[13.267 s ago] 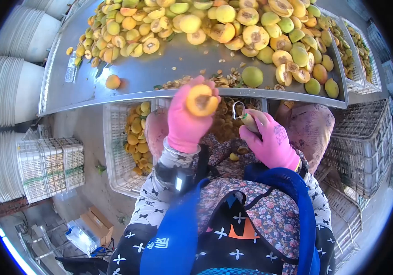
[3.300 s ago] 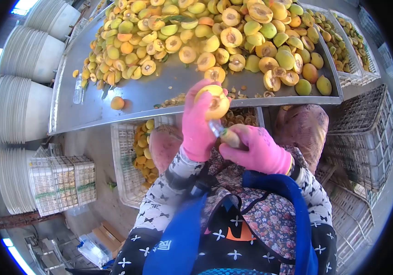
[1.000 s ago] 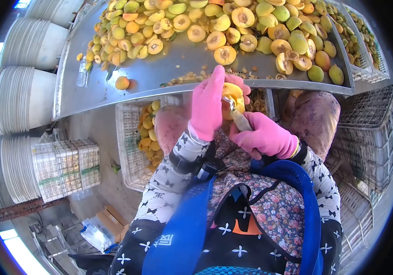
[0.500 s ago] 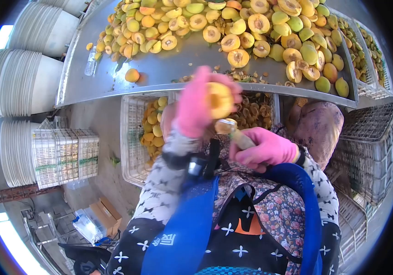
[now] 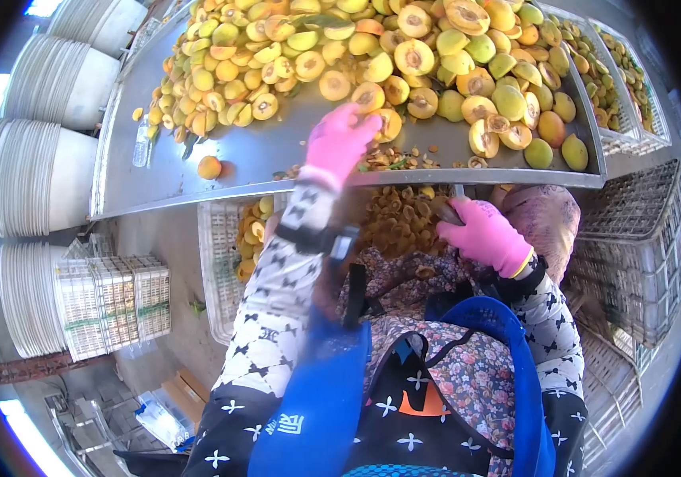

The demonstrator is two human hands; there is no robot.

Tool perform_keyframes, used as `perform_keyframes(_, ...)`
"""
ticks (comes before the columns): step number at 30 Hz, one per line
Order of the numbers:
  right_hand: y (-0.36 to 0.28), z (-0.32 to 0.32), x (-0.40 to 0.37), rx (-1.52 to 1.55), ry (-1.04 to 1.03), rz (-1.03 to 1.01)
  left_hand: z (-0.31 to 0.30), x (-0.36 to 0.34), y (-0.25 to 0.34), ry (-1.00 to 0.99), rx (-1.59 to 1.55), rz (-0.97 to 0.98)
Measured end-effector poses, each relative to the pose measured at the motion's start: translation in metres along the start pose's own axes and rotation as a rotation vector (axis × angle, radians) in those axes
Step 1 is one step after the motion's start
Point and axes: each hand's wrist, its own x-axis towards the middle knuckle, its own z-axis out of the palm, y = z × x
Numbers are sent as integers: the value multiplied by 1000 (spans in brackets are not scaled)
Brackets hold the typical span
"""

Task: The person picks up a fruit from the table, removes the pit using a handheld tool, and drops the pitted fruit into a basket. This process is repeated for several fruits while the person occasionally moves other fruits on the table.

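Observation:
My left hand (image 5: 341,146), in a pink glove, reaches over the metal table with its fingers apart. Its fingertips are at a cut yellow peach half (image 5: 389,125) at the near edge of the fruit pile, and I see no firm grip. My right hand (image 5: 490,237), also gloved in pink, is closed around a pitting tool (image 5: 444,211) beyond the table's near edge, above my lap. Little of the tool shows; its head is blurred. Halved and whole peaches (image 5: 414,57) cover the far part of the table, many halves with brown centres facing up.
Under the table edge, a crate (image 5: 217,270) holds yellow fruit, beside a heap of brown pits (image 5: 396,219). A lone peach (image 5: 209,167) and a plastic bottle (image 5: 143,143) lie on the left of the table. Stacked white tubs (image 5: 30,179) stand left, crates (image 5: 634,246) right.
My left hand has moved forward from my lap to the pile and no longer holds the peach half. My right hand has shifted right and forward with the tool. The view has tilted slightly.

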Motion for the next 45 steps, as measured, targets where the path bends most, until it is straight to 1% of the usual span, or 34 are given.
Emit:
perform_keyframes(1,18,7,7,-194,256,-344,16,8,-3,-25,33,32)
perform_keyframes(2,34,8,5,-153,246,-299,30,17,-6,-45,67,66)
perform_keyframes(4,14,-7,-12,-69,228,-220,55,36,-33,42,222,160)
perform_keyframes(5,-15,-23,-27,40,71,12,58,37,-38,59,267,196)
perform_keyframes(7,-1,-17,-31,8,186,-181,53,33,-37,69,321,255)
perform_keyframes(8,3,-14,-33,-11,246,-281,44,28,-37,27,194,238)
perform_keyframes(10,5,-13,-37,9,232,-319,23,13,-23,-48,-62,191)
perform_keyframes(12,0,-8,-38,85,246,-374,4,6,-37,-212,-727,47)
perform_keyframes(14,-13,0,-37,210,265,-460,-3,-28,-23,-270,-888,23)
perform_keyframes(15,-11,12,-31,175,366,-600,-5,-45,-15,-298,-970,12)
perform_keyframes(18,-29,29,-24,78,458,-698,-1,-76,-6,-310,-1087,69)
perform_keyframes(19,-31,32,-20,24,490,-714,-3,-79,-8,-436,-1092,98)
perform_keyframes(22,-33,36,-19,-62,501,-664,-1,-92,-7,-431,-1325,-92)
perform_keyframes(23,-32,37,-19,-82,497,-654,1,-91,-13,-418,-1320,-81)
perform_keyframes(26,-34,36,-22,-147,511,-639,11,-95,-15,-336,-1319,-146)
perform_keyframes(29,-41,34,-24,-230,533,-648,18,-97,-11,-340,-1305,-33)
perform_keyframes(31,-39,35,-19,-298,541,-644,20,-96,-10,-348,-1320,-56)
perform_keyframes(34,-37,37,-17,-387,476,-598,22,-101,-4,-327,-1328,-77)
perform_keyframes(37,-32,45,-11,-327,451,-579,27,-103,-2,-256,-1299,-88)
perform_keyframes(40,-40,53,-15,41,302,-577,30,-109,11,-120,-1214,-66)
perform_keyframes(41,-44,55,-18,125,305,-572,30,-111,15,-72,-1173,-61)
perform_keyframes(44,-44,55,-15,122,289,-486,21,-96,14,-186,-1168,-88)
perform_keyframes(45,-45,54,-14,127,277,-508,20,-95,14,-142,-1119,-62)
